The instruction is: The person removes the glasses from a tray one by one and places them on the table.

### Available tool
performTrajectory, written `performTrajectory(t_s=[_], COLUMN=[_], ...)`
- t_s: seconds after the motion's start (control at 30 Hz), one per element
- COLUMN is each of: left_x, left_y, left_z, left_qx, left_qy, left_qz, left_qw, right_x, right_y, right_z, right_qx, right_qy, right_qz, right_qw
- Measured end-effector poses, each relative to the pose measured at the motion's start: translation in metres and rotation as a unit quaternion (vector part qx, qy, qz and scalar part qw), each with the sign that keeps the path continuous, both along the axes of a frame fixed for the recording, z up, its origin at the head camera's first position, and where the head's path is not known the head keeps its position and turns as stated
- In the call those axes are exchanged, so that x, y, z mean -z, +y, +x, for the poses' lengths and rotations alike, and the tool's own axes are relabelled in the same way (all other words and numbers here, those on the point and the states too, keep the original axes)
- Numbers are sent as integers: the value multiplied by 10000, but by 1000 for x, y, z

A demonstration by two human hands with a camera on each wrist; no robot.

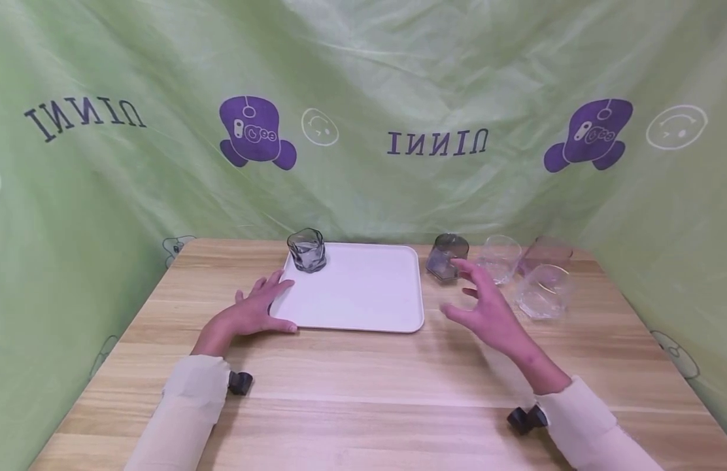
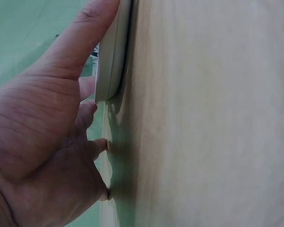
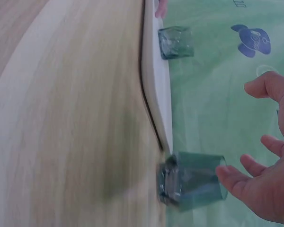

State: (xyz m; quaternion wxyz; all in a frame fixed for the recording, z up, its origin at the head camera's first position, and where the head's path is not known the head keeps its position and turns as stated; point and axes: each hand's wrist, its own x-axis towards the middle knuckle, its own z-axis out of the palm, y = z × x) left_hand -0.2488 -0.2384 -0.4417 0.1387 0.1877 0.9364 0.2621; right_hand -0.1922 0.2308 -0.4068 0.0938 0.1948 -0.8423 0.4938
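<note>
A white tray lies on the table, with a smoky grey wavy glass standing at its back left corner. My left hand is spread at the tray's front left corner. Its thumb lies along the rim, and other fingertips rest on the wood. To the right of the tray stands a dark grey glass with a faceted base. Just in front of it hovers my right hand, thumb and fingers apart and nothing between them. In the right wrist view a fingertip overlaps that glass.
Beyond the dark glass are a clear glass, a pinkish glass and a clear gold-rimmed glass, close together. A green printed curtain hangs behind the wooden table.
</note>
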Motion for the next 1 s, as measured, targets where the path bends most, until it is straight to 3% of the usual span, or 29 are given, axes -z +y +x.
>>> performTrajectory(t_s=[0.5, 1.0], left_x=[-1, 1], left_y=[3, 1], left_z=[-2, 1], left_qx=[16, -32], left_qy=[38, -7], left_qz=[-3, -30], left_qw=[10000, 10000], right_x=[11, 23], right_y=[-74, -138], right_z=[-29, -56], right_qx=[-515, -660], right_qy=[-239, -434], right_qz=[131, 94], right_qw=[9983, 9968])
